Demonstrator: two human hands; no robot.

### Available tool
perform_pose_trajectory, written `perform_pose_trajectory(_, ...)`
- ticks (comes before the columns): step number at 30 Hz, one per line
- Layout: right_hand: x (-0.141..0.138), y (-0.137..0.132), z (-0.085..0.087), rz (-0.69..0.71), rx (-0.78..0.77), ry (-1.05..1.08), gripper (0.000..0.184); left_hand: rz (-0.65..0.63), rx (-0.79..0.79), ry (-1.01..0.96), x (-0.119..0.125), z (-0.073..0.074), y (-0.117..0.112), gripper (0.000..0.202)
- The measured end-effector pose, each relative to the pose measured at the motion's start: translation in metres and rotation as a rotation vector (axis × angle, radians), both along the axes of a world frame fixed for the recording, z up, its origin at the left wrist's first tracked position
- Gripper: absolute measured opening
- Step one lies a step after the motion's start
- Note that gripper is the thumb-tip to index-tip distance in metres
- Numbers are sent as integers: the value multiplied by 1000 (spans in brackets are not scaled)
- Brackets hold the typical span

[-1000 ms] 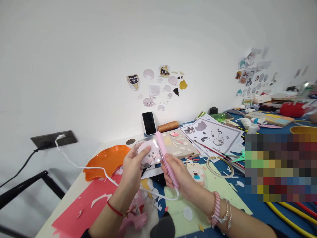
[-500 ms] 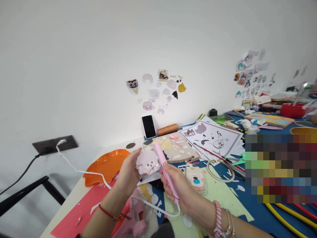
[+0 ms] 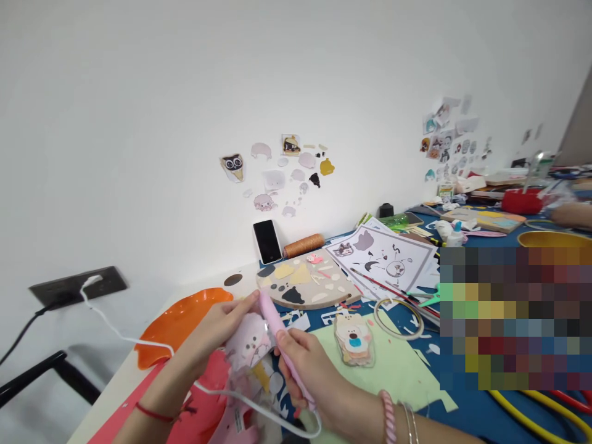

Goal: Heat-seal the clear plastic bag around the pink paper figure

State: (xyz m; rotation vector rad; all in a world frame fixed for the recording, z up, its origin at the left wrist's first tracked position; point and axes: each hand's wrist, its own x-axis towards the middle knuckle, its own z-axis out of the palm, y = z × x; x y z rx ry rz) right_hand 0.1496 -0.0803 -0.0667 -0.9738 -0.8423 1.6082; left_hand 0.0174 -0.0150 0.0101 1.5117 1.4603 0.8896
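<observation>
Both forearms come in from the lower edge, low over the table. The left hand (image 3: pixel 215 330) reaches to the right, its fingers and thumb pinched on the upper edge of a pink animal cutout in clear film (image 3: pixel 250 346), which sits between the two hands. The right hand (image 3: pixel 314 370) is closed around a pink pen-shaped tool (image 3: pixel 272 317). The tool lies along the film's right edge, its tip just beside the left fingertips. A white cable (image 3: pixel 139 342) runs from the tool toward the wall socket (image 3: pixel 78 285).

Craft workshop — paper cutouts (image 3: pixel 272 182), cluttered table (image 3: pixel 462 394)
</observation>
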Motion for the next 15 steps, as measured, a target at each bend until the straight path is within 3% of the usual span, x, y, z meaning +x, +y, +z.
perform_pose_trajectory(5,1,0,2,22,-16,-28,34,0,25,244,5,-3,1,54)
perform_pose_trajectory(8,1,0,2,16,-39,-53,34,-5,6,233,6,-6,2,53)
perform_pose_trajectory(15,0,1,-1,15,-56,-108,29,-31,-213,111,0,-7,7,48)
